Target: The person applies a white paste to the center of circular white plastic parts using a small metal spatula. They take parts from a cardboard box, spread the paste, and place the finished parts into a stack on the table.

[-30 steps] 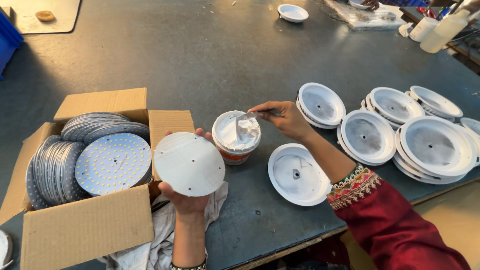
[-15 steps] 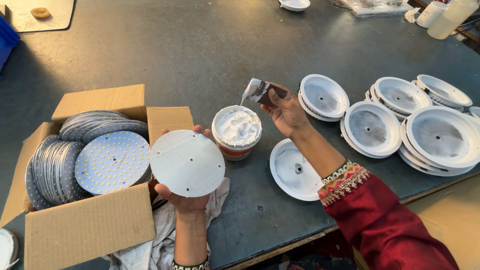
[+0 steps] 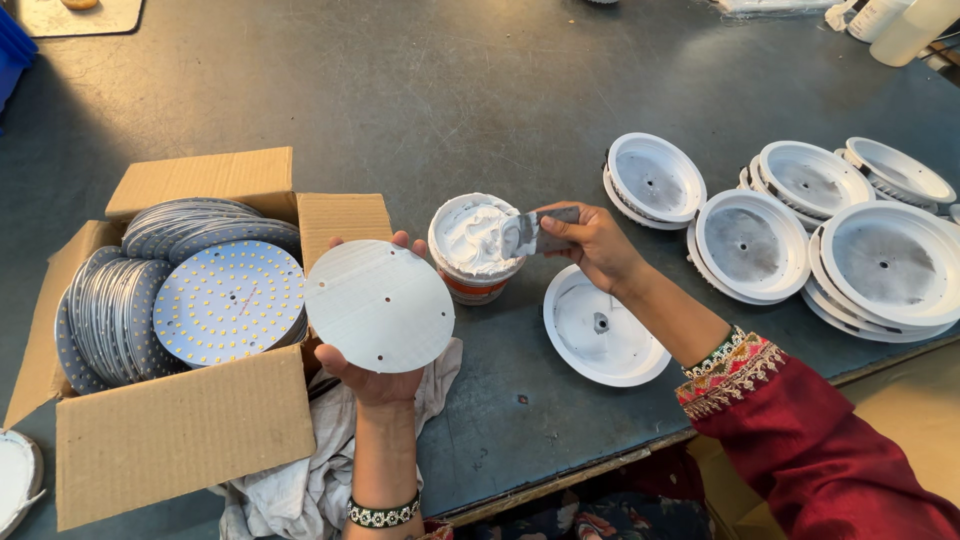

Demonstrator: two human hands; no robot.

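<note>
My left hand (image 3: 372,378) holds a round white disc (image 3: 379,305) up by its lower edge, plain back side facing me, beside the cardboard box (image 3: 180,432). My right hand (image 3: 592,240) pinches a small flat scraper (image 3: 532,232) smeared with white paste, its tip over the rim of an open tub of white paste (image 3: 474,243). A white round lamp housing (image 3: 600,328) lies on the dark table just below my right wrist.
The box holds several round LED boards (image 3: 225,300), some stacked on edge. More white housings (image 3: 760,245) lie stacked at the right. A crumpled cloth (image 3: 310,470) lies under my left forearm. White bottles (image 3: 900,25) stand far right.
My right hand has come back down from above the tub, bringing the paste-covered scraper to the tub's rim. The disc in my left hand has barely moved.
</note>
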